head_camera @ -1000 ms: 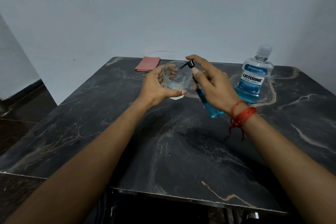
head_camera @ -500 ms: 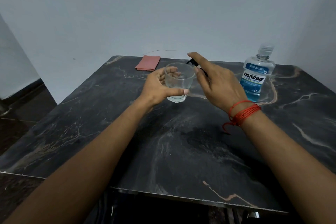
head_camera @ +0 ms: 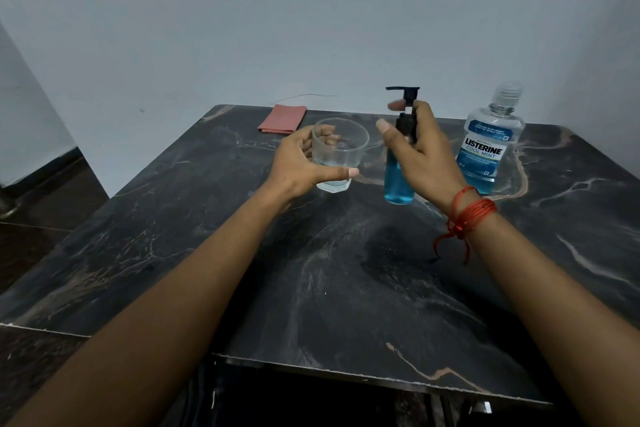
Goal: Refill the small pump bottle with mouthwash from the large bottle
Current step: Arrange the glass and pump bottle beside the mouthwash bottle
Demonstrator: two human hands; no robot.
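At the marble table (head_camera: 346,288), left hand (head_camera: 298,166) fingers (head_camera: 341,172) round the glass (head_camera: 341,146), right hand (head_camera: 429,163) fingers (head_camera: 420,114) gripping the pump bottle (head_camera: 398,184).

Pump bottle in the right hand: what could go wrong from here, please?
1. The right hand grips the pump bottle only at its black neck; the blue-filled body could slip and spill on the table.
2. The left hand holds the glass, with a little liquid in it, close beside the bottle; a bump could tip it.
3. The large bottle stands close by the right wrist and might be knocked over.
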